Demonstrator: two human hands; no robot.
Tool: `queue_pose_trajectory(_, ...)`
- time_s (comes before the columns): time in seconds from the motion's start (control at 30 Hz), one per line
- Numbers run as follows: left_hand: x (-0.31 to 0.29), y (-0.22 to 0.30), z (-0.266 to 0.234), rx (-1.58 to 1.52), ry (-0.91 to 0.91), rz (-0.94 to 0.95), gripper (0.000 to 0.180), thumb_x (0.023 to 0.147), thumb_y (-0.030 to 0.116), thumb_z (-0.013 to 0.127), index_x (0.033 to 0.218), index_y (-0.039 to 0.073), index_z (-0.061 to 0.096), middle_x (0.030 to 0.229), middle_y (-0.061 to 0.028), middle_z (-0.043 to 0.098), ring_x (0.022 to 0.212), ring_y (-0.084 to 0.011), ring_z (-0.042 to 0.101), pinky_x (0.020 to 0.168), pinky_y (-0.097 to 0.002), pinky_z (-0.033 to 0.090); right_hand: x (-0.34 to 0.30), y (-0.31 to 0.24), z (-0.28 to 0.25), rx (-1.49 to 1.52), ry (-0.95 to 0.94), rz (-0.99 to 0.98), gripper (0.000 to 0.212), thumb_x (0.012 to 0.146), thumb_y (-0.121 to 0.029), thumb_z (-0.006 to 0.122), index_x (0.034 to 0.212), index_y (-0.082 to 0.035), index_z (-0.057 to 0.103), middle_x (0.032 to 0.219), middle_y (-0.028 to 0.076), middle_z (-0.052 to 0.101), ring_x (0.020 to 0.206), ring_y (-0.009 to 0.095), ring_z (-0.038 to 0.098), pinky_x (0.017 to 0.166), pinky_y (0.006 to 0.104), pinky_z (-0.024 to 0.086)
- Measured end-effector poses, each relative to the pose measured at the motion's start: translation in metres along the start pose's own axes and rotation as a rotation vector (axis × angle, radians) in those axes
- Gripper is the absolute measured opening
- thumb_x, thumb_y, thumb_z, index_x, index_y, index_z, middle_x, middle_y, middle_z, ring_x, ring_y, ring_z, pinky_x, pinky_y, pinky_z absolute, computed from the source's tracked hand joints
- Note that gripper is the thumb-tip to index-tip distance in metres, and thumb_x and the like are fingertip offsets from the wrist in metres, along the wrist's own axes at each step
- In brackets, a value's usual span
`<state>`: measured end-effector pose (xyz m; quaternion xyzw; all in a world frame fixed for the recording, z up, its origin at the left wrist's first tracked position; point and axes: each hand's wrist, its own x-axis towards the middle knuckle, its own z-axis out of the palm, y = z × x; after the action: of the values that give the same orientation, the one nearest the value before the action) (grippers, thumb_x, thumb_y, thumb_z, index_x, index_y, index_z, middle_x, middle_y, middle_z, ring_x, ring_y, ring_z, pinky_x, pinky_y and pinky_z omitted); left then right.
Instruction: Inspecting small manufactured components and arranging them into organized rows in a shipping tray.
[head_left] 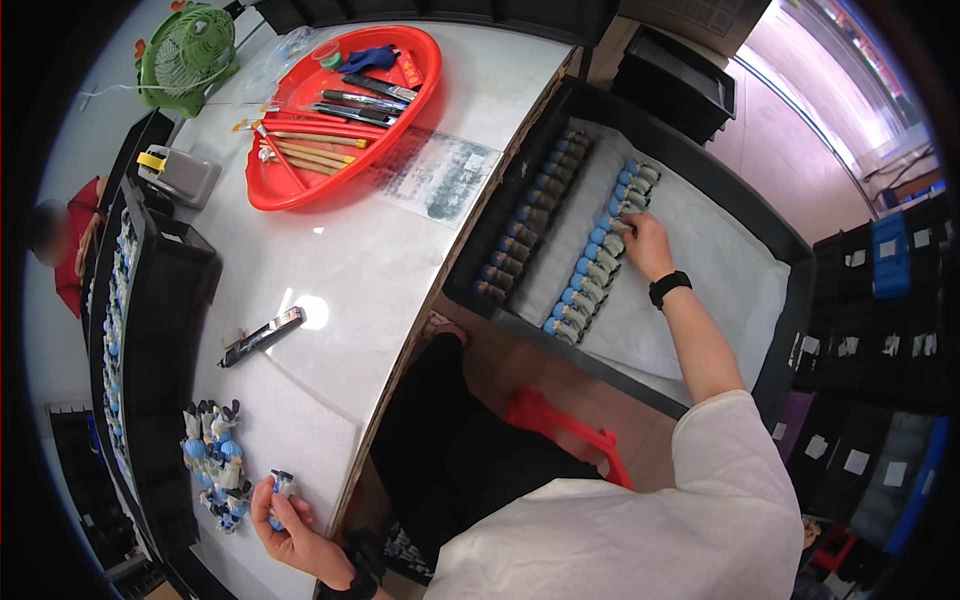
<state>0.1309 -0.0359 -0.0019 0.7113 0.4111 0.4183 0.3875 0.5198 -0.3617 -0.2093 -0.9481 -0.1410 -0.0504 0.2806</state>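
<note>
Near the table's front edge, my left hand (pixel 290 528) pinches a small figurine (pixel 282 482) with dark feet and a pale body; part of it is hidden by my fingers. Beside that hand lies a pile of similar blue, white and black figurines (pixel 215 462). My right hand (pixel 649 247) reaches into a large black tray (pixel 640 385) on the right. Its fingers close on a figurine within a slanting row of blue-headed, pale-bodied figurines (pixel 597 270), which lie on a white sheet. Another row of darker figurines (pixel 530 218) runs along the tray's left side.
A red tray (pixel 262 190) holds brushes, pens and a blue cloth. Close by lie a printed sheet (pixel 440 180) and a dark pen-like tool (pixel 262 337). A black bin (pixel 165 290) lines the table's far left, below a green fan (pixel 188 55). Another person (pixel 80 240) sits beyond.
</note>
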Motion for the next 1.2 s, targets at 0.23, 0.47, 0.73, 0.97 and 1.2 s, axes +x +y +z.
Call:
queue_pose_trajectory(0.23,0.0,0.001,0.0,-0.022,-0.008,0.0,0.012,0.086,0.006,0.048,0.094,0.003,0.056,0.101,-0.0059,0.055,0.056,-0.0042,0.04,0.049,-0.0154,0.028,-0.017,-0.024,-0.008,0.02,0.091,-0.06,0.017,0.071,-0.009,0.059,0.088,-0.005,0.062,0.087,0.013,0.058,0.08,0.031,0.056,0.069,0.038,0.046)
queue_pose_trajectory(0.47,0.001,0.001,0.0,-0.012,-0.004,0.009,0.011,0.085,0.006,0.048,0.093,0.004,0.056,0.1,-0.0054,0.055,0.056,-0.0038,0.04,0.048,-0.015,0.028,-0.023,-0.019,-0.006,-0.001,-0.065,-0.089,0.017,0.072,-0.007,0.057,0.089,-0.007,0.061,0.085,0.011,0.058,0.08,0.031,0.056,0.068,0.0377,0.046)
queue_pose_trajectory(0.73,0.0,0.0,0.0,0.003,-0.027,0.017,0.011,0.085,0.006,0.048,0.094,0.003,0.056,0.101,-0.0053,0.055,0.056,-0.0039,0.04,0.049,-0.0149,0.028,-0.038,-0.05,-0.02,0.13,-0.145,-0.115,0.021,0.069,-0.004,0.052,0.087,-0.007,0.062,0.086,0.013,0.056,0.076,0.031,0.055,0.067,0.0383,0.046)
queue_pose_trajectory(0.97,0.0,-0.001,-0.001,0.021,-0.006,-0.015,0.012,0.086,0.007,0.048,0.096,0.003,0.055,0.101,-0.0059,0.055,0.056,-0.0045,0.04,0.05,-0.0153,0.03,-0.092,-0.081,-0.028,0.031,-0.551,-0.292,0.024,0.067,-0.002,0.05,0.087,-0.004,0.062,0.09,0.015,0.053,0.08,0.032,0.054,0.07,0.0389,0.045)
queue_pose_trajectory(1.2,0.001,-0.003,-0.003,0.013,-0.015,-0.009,0.012,0.086,0.007,0.048,0.096,0.002,0.055,0.101,-0.0063,0.055,0.055,-0.0045,0.041,0.05,-0.0151,0.03,-0.102,-0.084,-0.026,0.015,-0.439,-0.326,0.032,0.06,0.005,0.05,0.087,-0.005,0.063,0.098,0.014,0.048,0.093,0.03,0.046,0.078,0.0354,0.042)
